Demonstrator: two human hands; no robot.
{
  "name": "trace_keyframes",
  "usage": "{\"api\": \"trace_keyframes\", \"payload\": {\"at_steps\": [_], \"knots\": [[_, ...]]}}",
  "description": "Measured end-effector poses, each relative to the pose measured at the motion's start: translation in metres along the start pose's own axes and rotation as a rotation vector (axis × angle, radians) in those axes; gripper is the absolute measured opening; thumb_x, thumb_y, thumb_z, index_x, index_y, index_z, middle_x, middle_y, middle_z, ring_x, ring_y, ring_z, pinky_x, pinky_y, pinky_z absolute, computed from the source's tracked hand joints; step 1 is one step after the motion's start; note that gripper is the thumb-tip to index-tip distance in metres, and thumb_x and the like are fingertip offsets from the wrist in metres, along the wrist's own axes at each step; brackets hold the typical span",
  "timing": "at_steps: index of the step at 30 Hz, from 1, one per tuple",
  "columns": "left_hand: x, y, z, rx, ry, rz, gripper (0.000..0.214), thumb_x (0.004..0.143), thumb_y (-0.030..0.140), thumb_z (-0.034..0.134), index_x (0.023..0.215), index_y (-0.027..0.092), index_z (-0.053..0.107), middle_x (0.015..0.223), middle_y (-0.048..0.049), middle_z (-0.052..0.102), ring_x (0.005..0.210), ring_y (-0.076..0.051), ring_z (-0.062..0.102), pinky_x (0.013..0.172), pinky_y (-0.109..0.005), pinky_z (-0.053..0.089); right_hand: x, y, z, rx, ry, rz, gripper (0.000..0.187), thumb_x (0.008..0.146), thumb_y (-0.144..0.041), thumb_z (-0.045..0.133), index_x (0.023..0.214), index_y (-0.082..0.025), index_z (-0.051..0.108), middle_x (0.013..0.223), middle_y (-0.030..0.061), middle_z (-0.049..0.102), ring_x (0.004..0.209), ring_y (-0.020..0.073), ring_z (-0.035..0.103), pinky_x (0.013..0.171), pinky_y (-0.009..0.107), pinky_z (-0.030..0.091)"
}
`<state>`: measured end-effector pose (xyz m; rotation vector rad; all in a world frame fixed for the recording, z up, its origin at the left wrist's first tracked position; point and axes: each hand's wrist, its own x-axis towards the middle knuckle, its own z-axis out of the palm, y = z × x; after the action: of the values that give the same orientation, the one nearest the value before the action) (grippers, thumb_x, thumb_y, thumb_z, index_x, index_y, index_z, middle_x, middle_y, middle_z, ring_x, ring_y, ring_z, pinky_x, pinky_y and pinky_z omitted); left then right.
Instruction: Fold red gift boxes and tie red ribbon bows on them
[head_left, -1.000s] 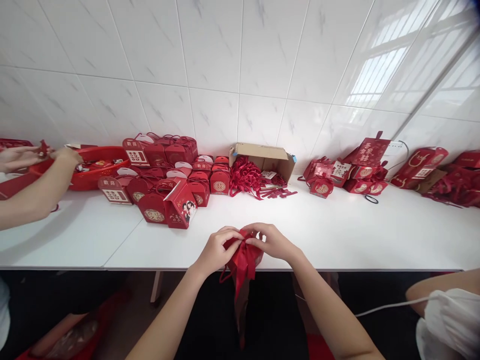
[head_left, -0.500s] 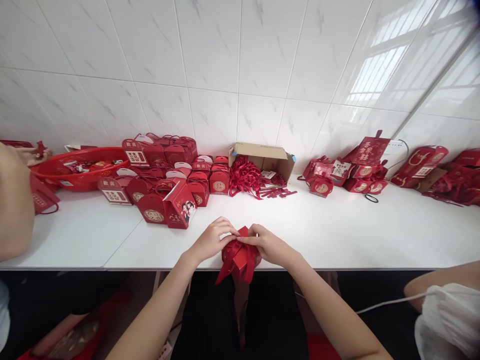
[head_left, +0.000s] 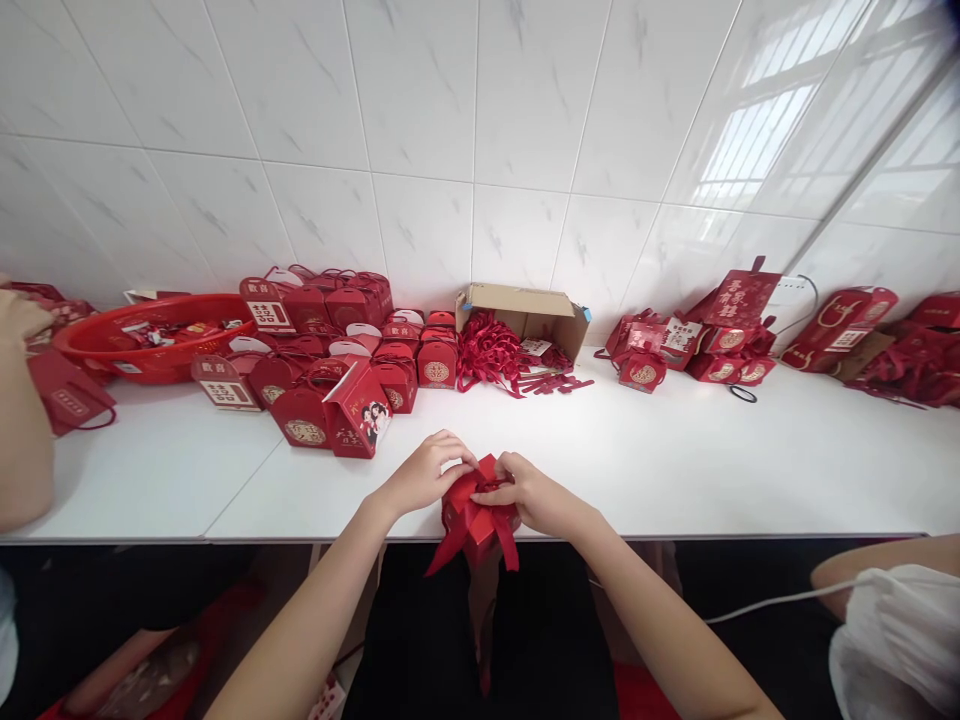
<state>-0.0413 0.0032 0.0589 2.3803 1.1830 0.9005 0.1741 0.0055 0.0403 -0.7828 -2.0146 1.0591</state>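
At the table's front edge, right before me, stands a small red gift box (head_left: 483,528) with a dark red ribbon (head_left: 452,543) tied on its top. The ribbon's two tails hang down over the near side. My left hand (head_left: 429,473) is at the box's upper left, thumb and fingertips closed on a loop of the ribbon. From the right, my right hand (head_left: 536,493) has its thumb and index finger pinched on the ribbon near the middle of the bow. The fingers partly cover the knot.
Several finished red boxes (head_left: 300,418) are grouped at the left, beside a red plastic basket (head_left: 90,335). A cardboard box (head_left: 517,298) with ribbons (head_left: 489,350) lies against the wall. More red boxes (head_left: 731,340) stand at the right. Co-workers' arms (head_left: 22,430) show at both sides.
My right thumb and index finger have moved down and nearer to the bow's middle. My left hand has shifted slightly, with the ribbon loop showing more. At far left, the co-worker's hand has moved.
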Motion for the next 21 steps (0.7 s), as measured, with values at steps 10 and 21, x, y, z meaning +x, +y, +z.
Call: {"api": "trace_keyframes", "payload": {"at_steps": [10,21], "knots": [[-0.008,-0.001,-0.002,0.039,0.034,-0.062,0.015,0.085,0.023,0.051,0.081,0.023,0.066,0.082,-0.004,0.067,0.081,-0.02,0.06,0.081,-0.034,0.047,-0.002,0.004,-0.003,-0.196,-0.159,-0.265,0.018,0.084,-0.028,0.058,0.085,-0.022,0.074,0.085,0.0042,0.053,0.077,0.0152,0.052,0.07,0.03,0.049],[-0.01,-0.001,0.007,-0.072,-0.098,-0.057,0.027,0.092,0.033,0.042,0.076,0.022,0.061,0.116,-0.0066,0.056,0.116,-0.021,0.047,0.096,-0.035,0.045,-0.001,0.01,-0.002,-0.252,-0.18,-0.291,0.029,0.083,-0.014,0.052,0.096,-0.027,0.074,0.089,0.0055,0.051,0.085,0.0176,0.053,0.079,0.035,0.052]]}}
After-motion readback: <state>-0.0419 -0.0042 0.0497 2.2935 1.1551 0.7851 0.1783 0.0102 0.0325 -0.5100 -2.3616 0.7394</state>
